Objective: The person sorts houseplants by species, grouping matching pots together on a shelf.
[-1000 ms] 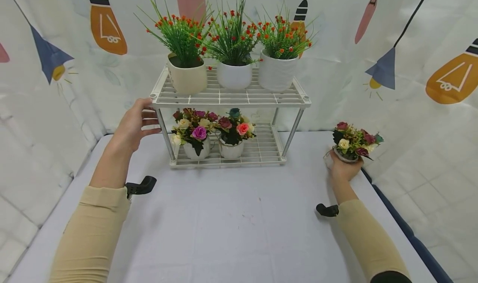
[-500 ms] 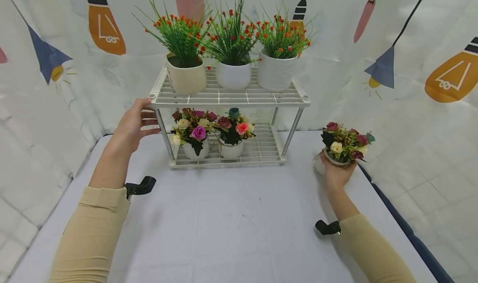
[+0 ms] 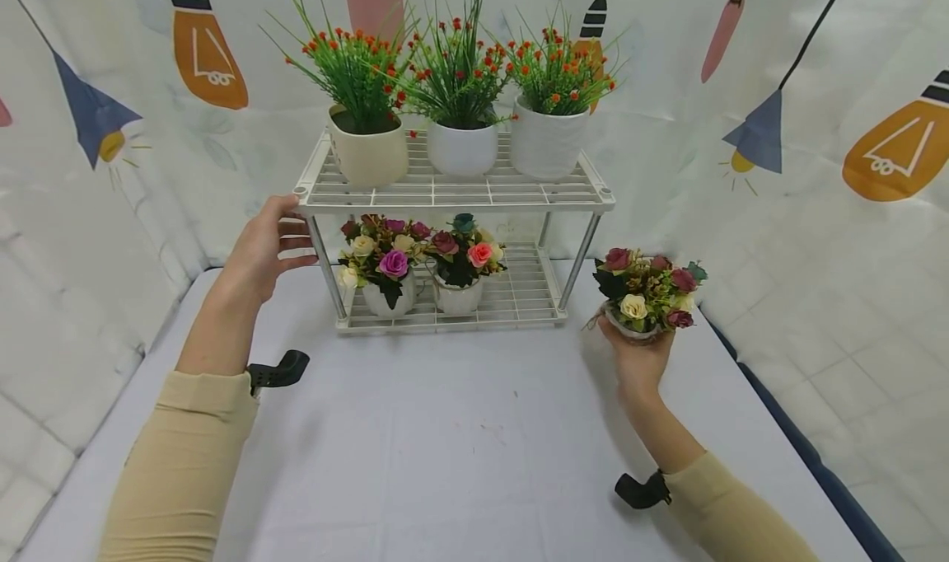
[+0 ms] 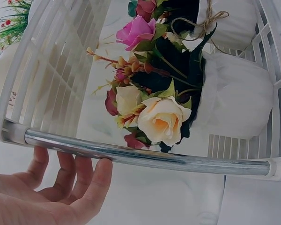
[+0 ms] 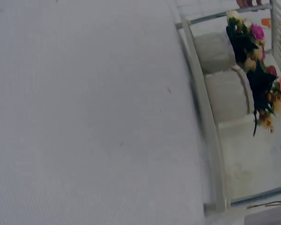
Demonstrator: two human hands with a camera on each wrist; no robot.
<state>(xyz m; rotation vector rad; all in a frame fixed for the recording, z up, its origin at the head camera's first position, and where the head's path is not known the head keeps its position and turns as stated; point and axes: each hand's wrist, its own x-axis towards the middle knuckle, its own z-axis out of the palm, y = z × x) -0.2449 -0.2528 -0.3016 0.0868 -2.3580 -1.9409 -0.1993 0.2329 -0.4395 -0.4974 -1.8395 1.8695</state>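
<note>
A two-tier white wire shelf (image 3: 452, 203) with metal posts stands at the back of the table. My left hand (image 3: 259, 249) grips its left side at the upper front corner; in the left wrist view the fingers (image 4: 96, 185) bend against the metal post (image 4: 145, 157). Right of the shelf, my right hand (image 3: 643, 364) holds a small potted artificial flower arrangement (image 3: 648, 294) from below, apart from the shelf. Its pot is mostly hidden by flowers and hand. Two similar flower pots, a left one (image 3: 389, 269) and a right one (image 3: 461, 273), sit on the lower tier.
Three larger pots with grassy red-flowered plants, one cream (image 3: 368, 154), one white (image 3: 463, 146) and one ribbed white (image 3: 549, 146), stand on the top tier. The lower tier's right part (image 3: 530, 286) shows bare wire. A white cloth covers the table (image 3: 460, 447); a patterned curtain (image 3: 667, 133) hangs behind.
My right hand has carried the potted flowers leftward and slightly nearer to me, closer to the shelf's right side. My left hand and the shelf stay in place.
</note>
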